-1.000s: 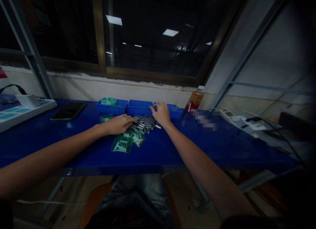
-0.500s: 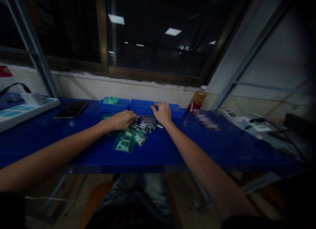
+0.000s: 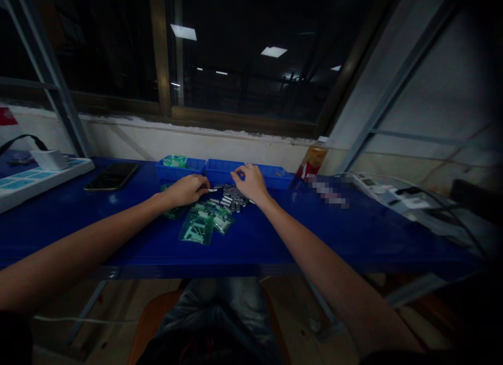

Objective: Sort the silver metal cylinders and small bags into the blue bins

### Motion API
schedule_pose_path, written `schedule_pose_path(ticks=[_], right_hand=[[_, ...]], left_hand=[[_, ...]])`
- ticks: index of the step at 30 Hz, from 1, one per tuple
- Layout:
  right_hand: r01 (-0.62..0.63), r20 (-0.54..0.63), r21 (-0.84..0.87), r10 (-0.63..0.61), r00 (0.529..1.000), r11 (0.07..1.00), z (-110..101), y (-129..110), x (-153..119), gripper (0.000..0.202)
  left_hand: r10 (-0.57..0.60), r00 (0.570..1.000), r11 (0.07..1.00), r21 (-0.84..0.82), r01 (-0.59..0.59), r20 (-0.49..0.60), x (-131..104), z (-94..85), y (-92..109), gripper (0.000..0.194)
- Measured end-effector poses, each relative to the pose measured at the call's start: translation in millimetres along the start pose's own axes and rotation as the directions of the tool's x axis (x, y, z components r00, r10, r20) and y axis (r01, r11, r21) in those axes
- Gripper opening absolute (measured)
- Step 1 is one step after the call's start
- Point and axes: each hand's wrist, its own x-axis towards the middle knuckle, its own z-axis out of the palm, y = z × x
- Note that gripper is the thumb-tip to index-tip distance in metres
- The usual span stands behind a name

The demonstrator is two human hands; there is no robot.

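Note:
Several small metal pieces (image 3: 232,198) lie in a pile on the blue table (image 3: 149,234). My left hand (image 3: 187,190) is at the pile's left side, its fingers pinched on a small light metal piece (image 3: 212,190). Over the back right of the pile is my right hand (image 3: 250,182), thumb and forefinger curled towards each other; whatever they hold, if anything, is too small to name. Green-tinted plastic bags (image 3: 197,227) with metal parts inside lie in front of the pile. Another green bag (image 3: 173,212) is partly hidden under my left wrist.
Blue bins stand behind my hands: the left bin (image 3: 178,172) with green bags, a middle bin (image 3: 220,171) and a right bin (image 3: 277,177). A phone (image 3: 112,176) and a power strip (image 3: 47,177) lie left. A bottle (image 3: 312,163) stands back right, near white cables and plugs (image 3: 412,200).
My left hand has drawn slightly left, and a light metal piece now shows at its fingertips. My right hand has shifted left over the pile.

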Motion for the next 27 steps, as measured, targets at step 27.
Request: schedule_pose_path(ticks=[27], right_hand=[[0.307,0.141,0.217,-0.34,0.93,0.927,-9.0,-41.8,-12.6,0.013]], left_hand=[[-0.012,0.957,0.999,-0.046,-0.001,-0.289,-7.4,-9.3,21.9,0.02]])
